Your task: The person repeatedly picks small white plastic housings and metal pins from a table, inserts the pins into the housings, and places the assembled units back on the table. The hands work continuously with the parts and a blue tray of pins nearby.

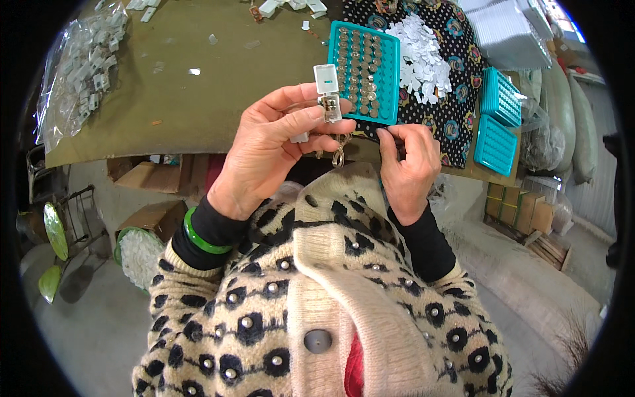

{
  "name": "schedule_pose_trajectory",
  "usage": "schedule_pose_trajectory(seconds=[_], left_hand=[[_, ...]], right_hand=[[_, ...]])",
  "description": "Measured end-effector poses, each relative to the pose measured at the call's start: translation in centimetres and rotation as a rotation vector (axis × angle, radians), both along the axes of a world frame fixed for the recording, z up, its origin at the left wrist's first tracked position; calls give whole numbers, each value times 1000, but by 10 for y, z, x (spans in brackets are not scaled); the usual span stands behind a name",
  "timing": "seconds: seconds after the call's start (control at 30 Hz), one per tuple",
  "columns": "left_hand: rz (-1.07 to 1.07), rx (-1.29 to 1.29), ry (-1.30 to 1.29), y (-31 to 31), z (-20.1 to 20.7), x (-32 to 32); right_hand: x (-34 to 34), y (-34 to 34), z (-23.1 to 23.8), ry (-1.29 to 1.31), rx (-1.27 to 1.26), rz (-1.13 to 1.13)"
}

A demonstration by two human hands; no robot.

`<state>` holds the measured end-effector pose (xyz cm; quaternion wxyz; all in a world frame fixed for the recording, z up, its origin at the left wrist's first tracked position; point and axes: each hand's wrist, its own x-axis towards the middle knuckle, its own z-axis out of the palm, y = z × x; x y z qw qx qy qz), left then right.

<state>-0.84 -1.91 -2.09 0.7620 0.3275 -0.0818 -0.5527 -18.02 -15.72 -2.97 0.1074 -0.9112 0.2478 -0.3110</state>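
Observation:
My left hand [261, 135] is raised over the table's front edge, fingers closed around a small white plastic case [326, 79] with its lid flipped up. Small metallic pieces show inside the case. Loose gold-coloured rings [338, 156] hang below the same fingers, and another bit of white plastic sits in the palm. My right hand [411, 173] is just to the right, thumb and forefinger pinched together; what they hold, if anything, I cannot make out. Just beyond both hands lies a teal tray [391, 73] with rows of round metallic pieces.
White paper pieces [418, 56] are heaped on a dark patterned cloth [456, 106]. Stacked teal trays [497, 145] stand at the right edge. A clear bag of small white cases [86, 73] lies at the left. Cardboard boxes [522, 206] stand on the floor.

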Motion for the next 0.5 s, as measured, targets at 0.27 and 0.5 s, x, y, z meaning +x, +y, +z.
schedule_pose_trajectory(seconds=[0.27,0.5], left_hand=[[-18,-38,104,6,1,1],[1,-113,93,12,6,3]], right_hand=[[13,11,27,-238,341,227],[56,9,49,-264,243,465]])
